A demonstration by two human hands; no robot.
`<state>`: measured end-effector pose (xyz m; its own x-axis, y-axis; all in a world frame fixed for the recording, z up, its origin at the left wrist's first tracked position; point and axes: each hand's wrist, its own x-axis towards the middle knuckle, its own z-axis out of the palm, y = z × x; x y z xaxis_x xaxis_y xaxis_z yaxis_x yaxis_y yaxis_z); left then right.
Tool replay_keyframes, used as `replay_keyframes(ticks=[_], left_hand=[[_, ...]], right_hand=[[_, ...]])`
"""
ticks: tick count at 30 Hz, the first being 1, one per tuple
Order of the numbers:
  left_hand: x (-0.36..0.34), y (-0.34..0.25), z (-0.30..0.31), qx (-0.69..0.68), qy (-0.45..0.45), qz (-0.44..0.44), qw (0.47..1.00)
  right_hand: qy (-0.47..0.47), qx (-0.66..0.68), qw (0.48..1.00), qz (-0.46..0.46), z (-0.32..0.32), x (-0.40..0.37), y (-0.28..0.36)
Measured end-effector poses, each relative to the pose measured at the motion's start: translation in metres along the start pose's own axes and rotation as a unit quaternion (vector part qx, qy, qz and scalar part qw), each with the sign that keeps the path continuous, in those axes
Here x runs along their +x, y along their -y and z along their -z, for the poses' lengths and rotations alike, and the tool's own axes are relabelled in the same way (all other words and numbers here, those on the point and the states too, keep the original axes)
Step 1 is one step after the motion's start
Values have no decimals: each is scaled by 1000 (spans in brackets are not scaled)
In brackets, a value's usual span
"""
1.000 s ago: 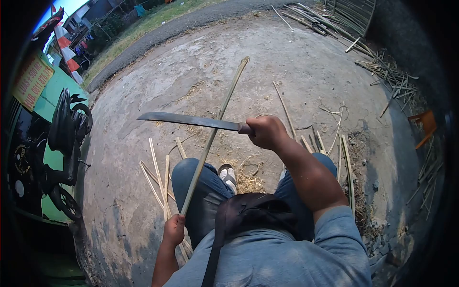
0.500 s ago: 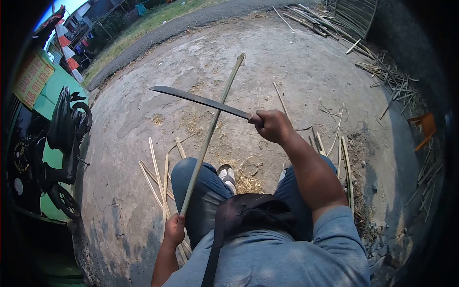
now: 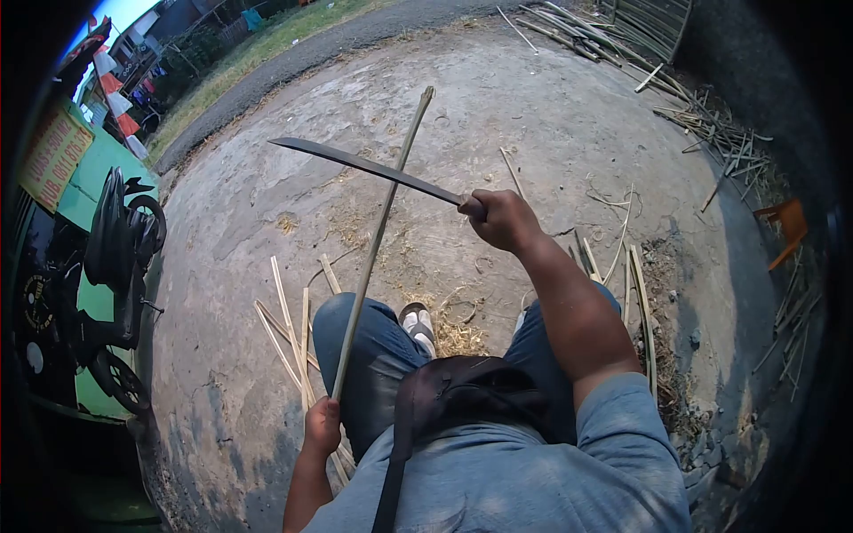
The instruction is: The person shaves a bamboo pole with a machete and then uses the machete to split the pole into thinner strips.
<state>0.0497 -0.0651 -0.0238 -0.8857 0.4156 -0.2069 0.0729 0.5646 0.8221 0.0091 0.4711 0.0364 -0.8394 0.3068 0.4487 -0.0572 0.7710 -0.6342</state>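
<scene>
My left hand point(image 3: 322, 426) is closed around the near end of a long bamboo strip point(image 3: 377, 240), low beside my left thigh. The strip slants up and away from me, passing over my knee. In my right hand point(image 3: 503, 220) is the wooden handle of a machete point(image 3: 355, 161), fingers wrapped tight around it. Its long dark blade points left and crosses the strip in its upper part, seemingly against it. Thin shavings point(image 3: 458, 335) lie on the ground between my feet.
Split bamboo strips point(image 3: 283, 311) lie by my left leg, others point(image 3: 641, 311) by my right. A bamboo pile point(image 3: 595, 40) and scraps point(image 3: 724, 147) lie at the far right. A motorcycle point(image 3: 124, 266) stands at left, and an orange object point(image 3: 784, 231) at right.
The machete and my right hand have shifted slightly up and left in view. The strip's far end has also moved a little up and left. Both grips are unchanged.
</scene>
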Motion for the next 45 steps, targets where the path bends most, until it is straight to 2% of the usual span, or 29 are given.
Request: replay_keyframes(ticks=[2,5,7,10,13,15,17,20,24,28,31,34,35,40,45], left_hand=[[1,0,1,6,0,-7,1000],[1,5,-1,-12,1,-10,1000],[2,7,-4,-36,-1,-8,999],[1,4,-2,12,-6,5,1000],[-3,-8,-2,43,-23,8,999],[-5,-19,-6,41,-36,2,999],[-4,-23,-6,42,-44,-3,998],[-4,-21,-6,51,-45,-4,998],[-4,-20,-8,55,-52,-5,997],[-4,-22,-14,131,-93,-19,987],[-7,-28,-16,196,-131,-40,971],[-7,-30,-19,180,-141,-46,973],[-8,-30,-20,180,-144,-40,972],[-7,-31,-23,191,-154,-33,969],[-9,-34,-24,186,-145,-24,971]], right_hand=[[-18,-8,1000,6,-1,-2,-7],[30,-12,999,2,9,-11,21],[54,-74,991,99,4,-20,32],[123,-150,960,201,-11,-28,46],[99,-180,951,233,-12,-24,47],[71,-122,976,167,-15,-13,23],[31,-28,998,48,-9,-3,10],[-15,-17,1000,-8,-6,-1,-7],[23,-49,998,11,6,-14,29],[103,-139,972,157,-4,-27,48],[166,-191,948,194,-9,-27,57],[120,-156,971,135,-14,-18,34],[79,-99,985,118,-16,-14,22],[58,-113,984,128,-13,-21,34],[110,-142,965,190,-15,-34,59]])
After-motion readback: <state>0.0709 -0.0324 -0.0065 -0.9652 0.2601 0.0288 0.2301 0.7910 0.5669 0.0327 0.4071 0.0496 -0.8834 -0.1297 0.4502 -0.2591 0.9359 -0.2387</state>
